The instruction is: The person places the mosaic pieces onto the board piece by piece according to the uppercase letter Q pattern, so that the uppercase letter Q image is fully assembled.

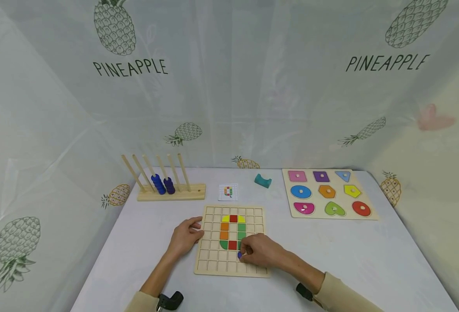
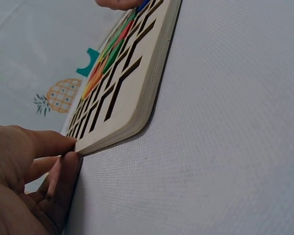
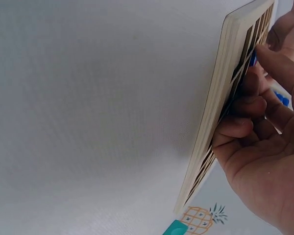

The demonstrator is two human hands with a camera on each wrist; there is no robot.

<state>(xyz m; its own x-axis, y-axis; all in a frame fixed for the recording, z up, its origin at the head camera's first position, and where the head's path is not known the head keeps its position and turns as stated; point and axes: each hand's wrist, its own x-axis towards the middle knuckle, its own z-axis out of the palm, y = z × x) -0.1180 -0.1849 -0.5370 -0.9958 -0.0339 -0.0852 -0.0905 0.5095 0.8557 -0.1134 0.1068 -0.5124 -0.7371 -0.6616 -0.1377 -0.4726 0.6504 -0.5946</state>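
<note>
A wooden grid board (image 1: 210, 260) lies on the table, with red, yellow, orange and green pieces set in a ring in its cells. At the board's left edge is my left hand (image 1: 185, 237); in the left wrist view its thumb and a finger (image 2: 54, 143) hold that edge. Over the board's lower right part, my right hand (image 1: 262, 250) pinches a small blue piece (image 1: 239, 255) just below the ring. The right wrist view shows the blue piece (image 3: 253, 58) between thumb and fingertip, partly hidden; the other fingers are curled by the board.
Behind the board lies a pattern card (image 1: 228, 192). A peg stand (image 1: 170, 196) with blue and purple beads stands back left. A teal curved block (image 1: 263, 181) is behind, and a shape puzzle board (image 1: 315, 214) lies back right. A pineapple-print curtain surrounds the table.
</note>
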